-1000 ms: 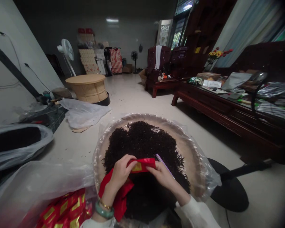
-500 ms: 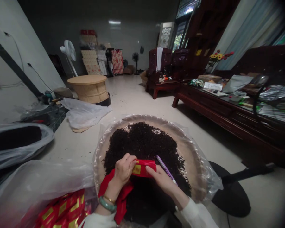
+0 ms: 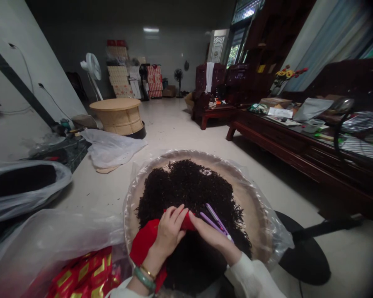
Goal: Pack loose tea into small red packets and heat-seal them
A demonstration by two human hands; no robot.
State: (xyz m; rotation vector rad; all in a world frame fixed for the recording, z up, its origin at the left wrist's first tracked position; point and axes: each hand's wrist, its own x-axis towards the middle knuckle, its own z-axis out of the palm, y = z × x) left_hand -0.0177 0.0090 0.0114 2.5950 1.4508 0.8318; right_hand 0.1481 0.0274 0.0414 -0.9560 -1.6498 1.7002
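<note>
A round woven tray (image 3: 255, 194) lined with clear plastic holds a heap of dark loose tea leaves (image 3: 186, 186). Over its near side my left hand (image 3: 169, 231) and my right hand (image 3: 209, 234) meet on a small red packet (image 3: 188, 223), fingers closed on it. My right hand also grips a thin purple tool (image 3: 216, 217) that sticks out over the leaves. A red cloth or bag (image 3: 143, 246) lies under my left wrist, which wears a green bangle.
Red and gold packets (image 3: 81, 277) lie in a clear plastic bag at the lower left. A plastic-lined bin (image 3: 21, 186) stands at the left. A dark wooden bench table (image 3: 301, 140) runs along the right. A round wooden tub (image 3: 118, 116) and a fan (image 3: 91, 70) stand farther back.
My hands have drawn closer together over the red packet, which is now mostly covered by my fingers. The gold label no longer shows. The purple tool has tilted a little.
</note>
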